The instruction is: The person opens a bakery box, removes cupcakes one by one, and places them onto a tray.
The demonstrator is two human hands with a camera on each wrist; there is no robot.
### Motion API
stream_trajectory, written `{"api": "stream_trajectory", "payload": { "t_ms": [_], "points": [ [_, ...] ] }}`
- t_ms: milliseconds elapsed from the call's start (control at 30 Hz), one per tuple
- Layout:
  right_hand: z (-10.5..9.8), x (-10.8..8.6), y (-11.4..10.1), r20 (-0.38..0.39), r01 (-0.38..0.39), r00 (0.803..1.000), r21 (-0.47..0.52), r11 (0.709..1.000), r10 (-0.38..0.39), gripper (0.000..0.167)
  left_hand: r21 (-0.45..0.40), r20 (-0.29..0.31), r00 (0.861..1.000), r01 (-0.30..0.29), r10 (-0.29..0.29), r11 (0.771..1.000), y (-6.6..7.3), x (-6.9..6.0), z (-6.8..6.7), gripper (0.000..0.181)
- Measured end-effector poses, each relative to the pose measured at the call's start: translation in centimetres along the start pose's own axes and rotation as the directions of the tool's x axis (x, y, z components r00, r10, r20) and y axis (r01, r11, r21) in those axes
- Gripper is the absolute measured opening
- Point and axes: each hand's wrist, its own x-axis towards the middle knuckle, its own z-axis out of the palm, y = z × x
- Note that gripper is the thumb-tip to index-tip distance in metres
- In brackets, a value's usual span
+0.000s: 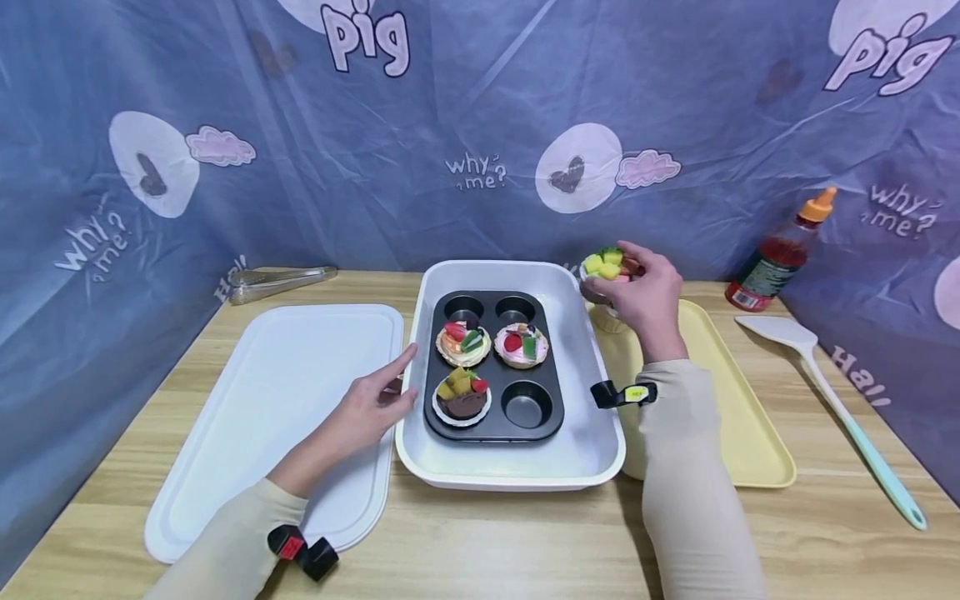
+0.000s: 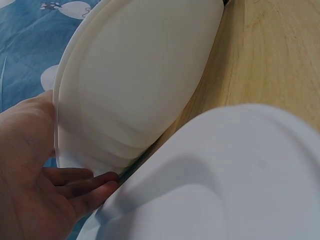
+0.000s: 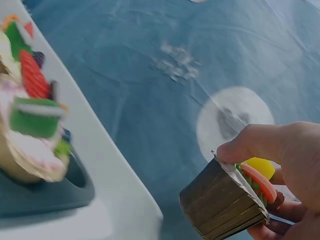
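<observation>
– Where is the fruit-topped cupcake (image 1: 602,267) hanging?
– You're pinching it in your right hand (image 1: 647,292), over the far end of the yellow tray (image 1: 723,408), just beside the white tub (image 1: 510,468)
– And your left hand (image 1: 371,408)?
– It's resting, fingers extended, at the tub's left rim; three cupcakes (image 1: 462,400) are sitting in the black muffin pan (image 1: 491,430) inside

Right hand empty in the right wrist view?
No, the right hand grips a cupcake in a dark wrapper.
</observation>
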Motion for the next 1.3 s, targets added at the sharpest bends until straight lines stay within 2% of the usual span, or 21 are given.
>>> {"api": "stream_trajectory", "payload": {
  "t_ms": [233, 367, 533, 833, 1300],
  "points": [
    [-2.7, 1.0, 1.8, -0.051, -0.105, 0.993, 0.022, 0.994, 0.106, 0.072, -0.009, -0.009, 1.0, -0.005, 0.005, 1.0, -0.1, -0.1, 0.0, 0.064],
    [-4.0, 1.4, 2.9, -0.087, -0.18, 0.979, 0.029, 0.983, 0.182, 0.074, -0.005, -0.01, 1.0, -0.006, 0.006, 1.0, -0.1, -0.1, -0.1, 0.064],
    [-4.8, 1.8, 4.2, -0.138, -0.236, 0.961, 0.032, 0.971, 0.238, 0.075, -0.005, -0.01, 1.0, -0.005, 0.005, 1.0, -0.1, -0.1, 0.0, 0.065],
    [-4.6, 2.2, 6.6, -0.147, -0.339, 0.93, 0.014, 0.941, 0.337, 0.077, -0.008, -0.007, 1.0, -0.022, 0.022, 1.0, -0.1, 0.0, 0.0, 0.064],
    [-3.5, 2.4, 9.2, -0.176, -0.362, 0.919, -0.015, 0.932, 0.354, 0.078, 0.002, -0.004, 1.0, -0.014, 0.014, 1.0, 0.1, 0.0, 0.0, 0.064]
  ]
}}
